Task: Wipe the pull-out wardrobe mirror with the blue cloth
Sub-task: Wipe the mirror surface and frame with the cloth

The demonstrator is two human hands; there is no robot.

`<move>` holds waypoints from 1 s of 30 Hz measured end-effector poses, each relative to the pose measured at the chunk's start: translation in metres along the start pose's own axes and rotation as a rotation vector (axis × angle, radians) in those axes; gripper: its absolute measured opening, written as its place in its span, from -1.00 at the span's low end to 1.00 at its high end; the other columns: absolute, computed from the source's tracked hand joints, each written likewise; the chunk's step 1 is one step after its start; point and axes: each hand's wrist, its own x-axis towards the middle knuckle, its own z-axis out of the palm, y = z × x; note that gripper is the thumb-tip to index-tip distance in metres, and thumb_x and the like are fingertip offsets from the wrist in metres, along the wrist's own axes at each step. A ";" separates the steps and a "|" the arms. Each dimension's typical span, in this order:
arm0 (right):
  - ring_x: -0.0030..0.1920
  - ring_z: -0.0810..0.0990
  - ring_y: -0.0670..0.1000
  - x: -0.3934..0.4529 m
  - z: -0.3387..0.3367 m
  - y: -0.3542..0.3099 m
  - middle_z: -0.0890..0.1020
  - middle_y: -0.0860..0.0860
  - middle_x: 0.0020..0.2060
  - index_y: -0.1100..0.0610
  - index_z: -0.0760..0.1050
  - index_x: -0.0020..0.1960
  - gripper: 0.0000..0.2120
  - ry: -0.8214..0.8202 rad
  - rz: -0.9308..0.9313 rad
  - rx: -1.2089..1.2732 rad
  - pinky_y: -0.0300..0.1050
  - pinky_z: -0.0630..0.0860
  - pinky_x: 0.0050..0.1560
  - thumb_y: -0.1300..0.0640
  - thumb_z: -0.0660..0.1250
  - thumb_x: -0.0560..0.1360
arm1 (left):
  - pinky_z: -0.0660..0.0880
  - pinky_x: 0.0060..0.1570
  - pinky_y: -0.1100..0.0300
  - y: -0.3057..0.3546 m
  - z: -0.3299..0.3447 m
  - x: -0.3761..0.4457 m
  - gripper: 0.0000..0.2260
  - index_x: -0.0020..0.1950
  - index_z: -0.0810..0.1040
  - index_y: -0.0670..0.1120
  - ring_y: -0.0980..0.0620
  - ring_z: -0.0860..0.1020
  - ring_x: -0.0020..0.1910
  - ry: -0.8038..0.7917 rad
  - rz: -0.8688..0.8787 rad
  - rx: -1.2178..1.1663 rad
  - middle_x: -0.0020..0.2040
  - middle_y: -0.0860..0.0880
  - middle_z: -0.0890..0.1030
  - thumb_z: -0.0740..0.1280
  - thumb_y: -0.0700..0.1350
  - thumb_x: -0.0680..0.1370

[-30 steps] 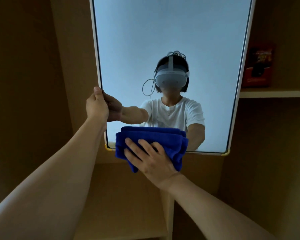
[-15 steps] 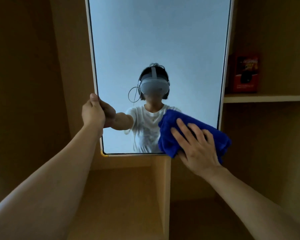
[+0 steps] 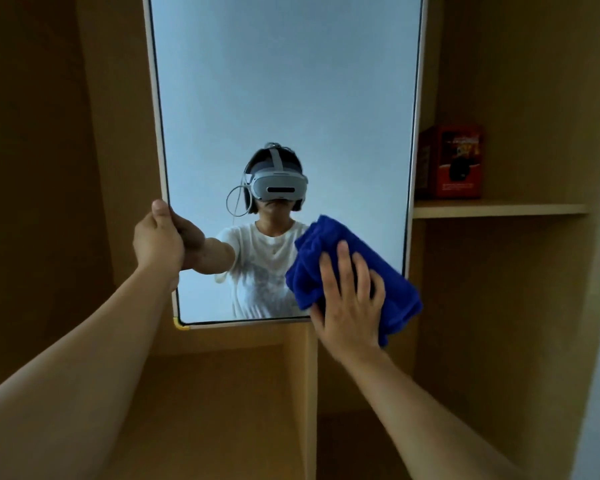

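Observation:
The tall pull-out mirror (image 3: pixel 284 81) with a white frame stands in front of me, between wooden wardrobe panels. My left hand (image 3: pixel 158 239) grips its left edge, thumb on the frame. The bunched blue cloth (image 3: pixel 329 251) lies flat against the mirror's lower right corner, and my right hand (image 3: pixel 349 306) presses on it with fingers spread. The cloth hides that corner of the frame. A yellow cap (image 3: pixel 180 324) marks the lower left corner.
A red box (image 3: pixel 452 161) stands on a wooden shelf (image 3: pixel 499 208) to the right of the mirror. Below the mirror, a vertical wooden divider (image 3: pixel 310 393) separates two open compartments. The mirror reflects a person wearing a headset.
The cloth and my right hand swept from the mirror's lower left to its lower right corner, then stayed there. My left hand kept its hold on the left edge.

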 end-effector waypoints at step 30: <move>0.41 0.20 0.33 -0.008 0.003 0.013 0.17 0.09 0.50 -0.01 0.02 0.52 -0.26 -0.046 0.625 0.097 0.36 0.20 0.28 -0.07 0.28 0.45 | 0.30 -0.22 0.24 -0.002 0.000 -0.010 -0.62 -0.06 0.44 -0.05 0.05 0.47 -0.16 0.076 0.103 0.022 -0.21 0.06 0.49 -0.02 0.17 0.62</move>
